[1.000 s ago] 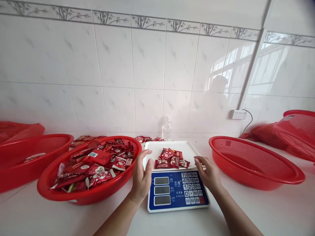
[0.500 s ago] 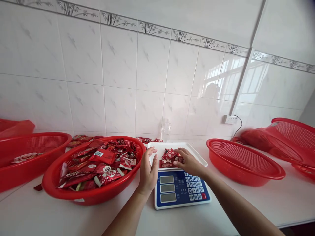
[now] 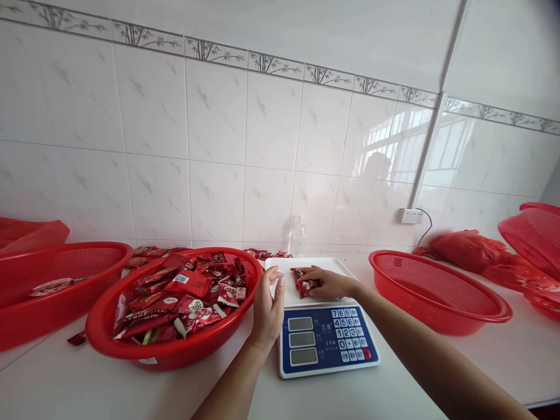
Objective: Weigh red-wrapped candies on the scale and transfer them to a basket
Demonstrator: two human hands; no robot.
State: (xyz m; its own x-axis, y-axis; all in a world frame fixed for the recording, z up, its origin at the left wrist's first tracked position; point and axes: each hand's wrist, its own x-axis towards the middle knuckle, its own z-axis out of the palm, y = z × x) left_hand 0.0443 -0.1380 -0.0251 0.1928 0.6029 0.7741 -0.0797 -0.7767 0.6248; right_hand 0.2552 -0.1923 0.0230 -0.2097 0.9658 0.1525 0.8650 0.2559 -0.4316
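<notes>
A blue-faced electronic scale [image 3: 326, 341] with a white weighing tray [image 3: 324, 266] sits on the white counter in front of me. A small pile of red snack packets [image 3: 301, 279] lies on the tray. My right hand [image 3: 329, 283] rests over that pile, fingers curled round the packets. My left hand [image 3: 268, 309] stands upright with fingers together and straight, against the tray's left edge. Just left of it is a red mesh basket [image 3: 131, 347] heaped with several red packets [image 3: 184, 291].
An empty red basket [image 3: 437, 294] stands right of the scale. Another red basket [image 3: 56, 303] sits at far left, with a red bag behind. More red baskets and a red bag [image 3: 470, 251] lie at far right. A wall socket [image 3: 409, 215] and cable are on the tiles.
My right hand moved left from the scale's right side onto the tray and gathered the packets under its fingers. The left hand stayed by the tray's left edge. The view shifted slightly.
</notes>
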